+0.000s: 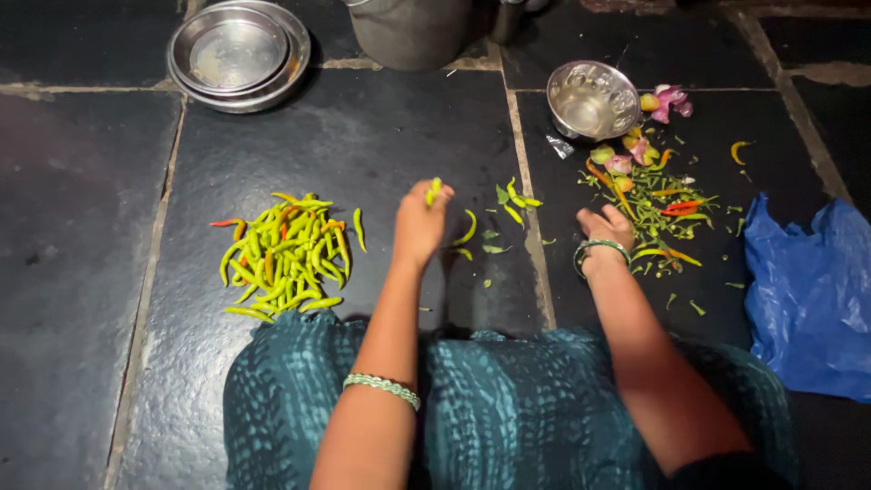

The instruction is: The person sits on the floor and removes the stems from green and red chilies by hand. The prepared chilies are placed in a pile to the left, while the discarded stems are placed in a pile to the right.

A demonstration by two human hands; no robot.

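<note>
Left hand point(419, 222): fingers pinching one green chilli point(434, 191), lifted clear of floor point(381, 145). Right hand point(606, 229): fingers spread, resting beside stem scraps point(667, 204). Chilli heap point(283, 256) left of both.

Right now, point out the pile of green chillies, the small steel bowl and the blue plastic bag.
Pile of green chillies point(283, 259): head view, middle of the heap.
Small steel bowl point(613, 82): head view, right inner wall.
Blue plastic bag point(810, 299): head view, centre of the crumpled plastic.

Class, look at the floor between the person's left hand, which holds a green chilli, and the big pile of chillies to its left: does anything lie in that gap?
Only one loose green chilli lies on the dark stone floor between the left hand and the chilli pile; otherwise nothing visible lies there.
</note>
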